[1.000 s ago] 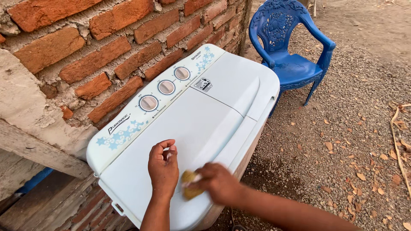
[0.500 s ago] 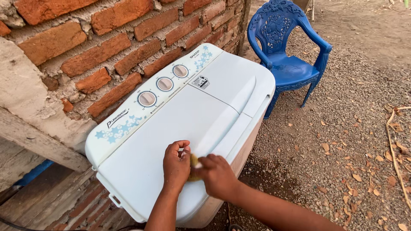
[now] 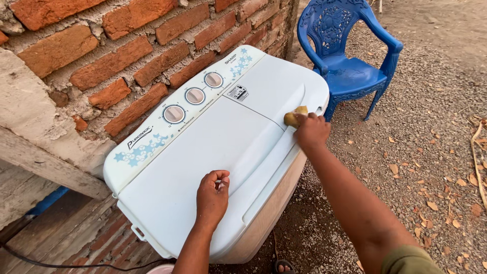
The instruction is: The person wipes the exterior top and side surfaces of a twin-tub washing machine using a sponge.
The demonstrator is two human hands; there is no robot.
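L hand [image 3: 212,195] loosely curled, resting on near lid of white plastic twin-tub washing machine [image 3: 203,147], holding nothing. R hand [image 3: 311,131] closed on yellow-brown sponge [image 3: 294,117], pressed at far lid's front edge. Beyond: 3 round dials [image 3: 194,96], red brick wall [image 3: 127,45], blue plastic chair [image 3: 347,48].

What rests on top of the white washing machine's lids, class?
On the washing machine, the left hand rests on the near lid, and the right hand presses a yellow sponge on the far lid. The sponge's underside is hidden.
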